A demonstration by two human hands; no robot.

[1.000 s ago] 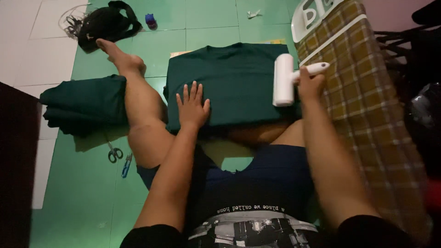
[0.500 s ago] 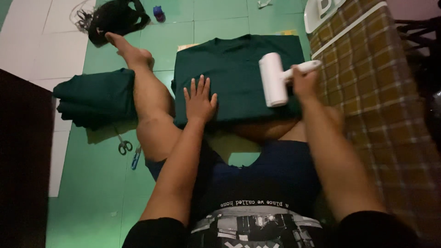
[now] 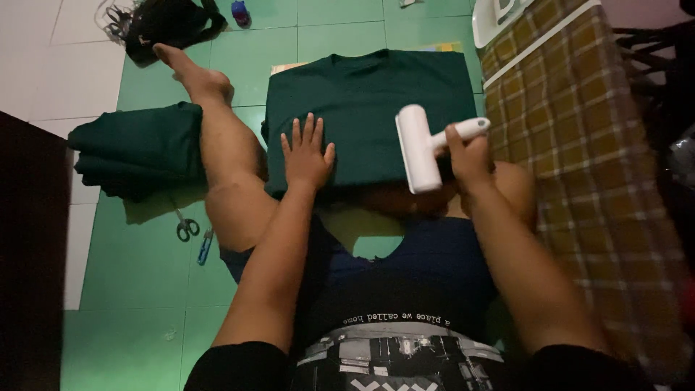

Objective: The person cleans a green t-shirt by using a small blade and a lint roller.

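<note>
While my left hand (image 3: 307,153) lies flat with its fingers spread on the folded dark green garment (image 3: 365,108), my right hand (image 3: 469,153) has its fingers curled tight round the handle of the white lint roller (image 3: 418,148). I see the roller's drum at the near right part of the cloth, close to the edge by my lap, though I cannot tell whether it presses on the fabric or rides just above it. The garment lies on the green tiled floor (image 3: 137,282) between my outstretched left leg (image 3: 221,156) and the plaid cloth (image 3: 586,159) on the right.

To do this stroke well, I judge that the drum should sit level on the fabric, so its whole width takes lint, and that each pass should run straight and overlap the last. The flat palm should pin the cloth so it does not ruck up under the pull; its fingers look well apart from the drum, which is good.

A stack of folded green cloth (image 3: 134,148) waits beyond my leg, with small scissors (image 3: 187,228) near it on the floor.
</note>
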